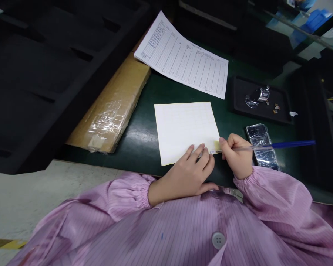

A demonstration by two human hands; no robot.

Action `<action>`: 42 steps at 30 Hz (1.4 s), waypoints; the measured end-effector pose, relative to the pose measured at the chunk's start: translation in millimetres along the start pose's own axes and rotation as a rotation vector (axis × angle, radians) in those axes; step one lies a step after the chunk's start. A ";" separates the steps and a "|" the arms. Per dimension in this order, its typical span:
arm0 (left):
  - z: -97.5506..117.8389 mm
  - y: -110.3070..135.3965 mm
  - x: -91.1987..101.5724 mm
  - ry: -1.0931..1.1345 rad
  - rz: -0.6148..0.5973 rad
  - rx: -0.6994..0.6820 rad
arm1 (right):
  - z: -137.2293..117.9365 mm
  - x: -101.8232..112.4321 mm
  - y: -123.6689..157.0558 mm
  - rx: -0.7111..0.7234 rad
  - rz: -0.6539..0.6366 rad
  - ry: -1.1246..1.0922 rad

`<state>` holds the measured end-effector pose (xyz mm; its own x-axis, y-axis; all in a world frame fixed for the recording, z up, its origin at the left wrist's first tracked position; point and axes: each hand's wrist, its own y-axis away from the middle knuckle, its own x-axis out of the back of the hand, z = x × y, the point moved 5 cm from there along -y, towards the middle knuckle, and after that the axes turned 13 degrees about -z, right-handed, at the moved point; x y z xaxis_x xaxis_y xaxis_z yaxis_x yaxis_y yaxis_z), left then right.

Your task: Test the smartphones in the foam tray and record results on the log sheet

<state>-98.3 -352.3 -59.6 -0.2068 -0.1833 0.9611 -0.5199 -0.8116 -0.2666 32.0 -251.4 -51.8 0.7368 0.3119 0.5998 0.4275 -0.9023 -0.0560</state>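
Observation:
A white sheet of paper (184, 127) lies on the dark green table, its lower right corner between my two hands. My left hand (188, 170) rests with fingers stretched over the sheet's lower edge. In my right hand (235, 155) is a pen (277, 145) with a clear barrel and a blue cap on its far end, pointing right. The pen's tip meets the paper's lower right corner, beside a small yellowish patch and a bit of blue writing too small to read.
Printed forms (185, 61) lie behind the sheet, partly over a plastic-wrapped cardboard package (108, 111). To the right are a black tray (240, 99) with small parts and a flat, film-wrapped item (265, 151). A large black foam tray (44, 74) juts in from the left.

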 end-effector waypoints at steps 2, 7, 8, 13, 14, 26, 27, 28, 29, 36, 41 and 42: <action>0.0 -0.2 -0.4 0.004 -0.005 -0.002 | 0.1 -0.8 -0.6 0.007 -0.010 0.018; -0.2 0.7 -0.4 0.003 -0.007 -0.004 | 1.8 -2.3 -1.6 0.006 -0.019 0.035; -0.3 0.8 -0.4 0.002 -0.006 -0.004 | 2.0 -2.5 -1.6 0.006 -0.022 0.036; 0.0 0.4 -0.7 -0.003 -0.008 -0.005 | 1.6 -2.5 -0.9 0.006 -0.026 0.040; 0.0 0.2 -0.7 -0.004 -0.008 -0.004 | 1.2 -2.4 -0.7 0.007 -0.026 0.039; 0.3 -0.1 -0.8 0.006 -0.017 -0.007 | -0.8 -2.8 -0.4 0.041 -0.038 0.057; 0.3 -0.2 -0.5 0.005 -0.018 -0.004 | -1.3 -2.1 0.4 0.043 -0.018 0.044; 0.2 -0.2 -0.1 0.003 -0.019 0.001 | -1.6 -0.7 1.2 0.045 0.016 0.015; 0.1 -0.3 0.2 0.004 -0.021 0.003 | -1.6 1.5 1.8 0.046 0.064 -0.027; -0.2 1.2 2.1 0.063 0.042 0.009 | 8.7 30.1 -11.8 0.108 0.404 -0.218; -1.3 4.0 1.9 0.114 0.044 0.008 | 18.1 42.5 -25.3 0.126 0.358 -0.218; -1.7 4.7 2.0 0.123 0.035 0.010 | 19.6 42.0 -26.1 0.118 0.336 -0.235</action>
<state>-102.6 -355.5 -59.0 -0.3250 -0.1429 0.9349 -0.5023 -0.8115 -0.2987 62.1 -208.9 -40.8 0.9391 0.0778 0.3348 0.1898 -0.9294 -0.3165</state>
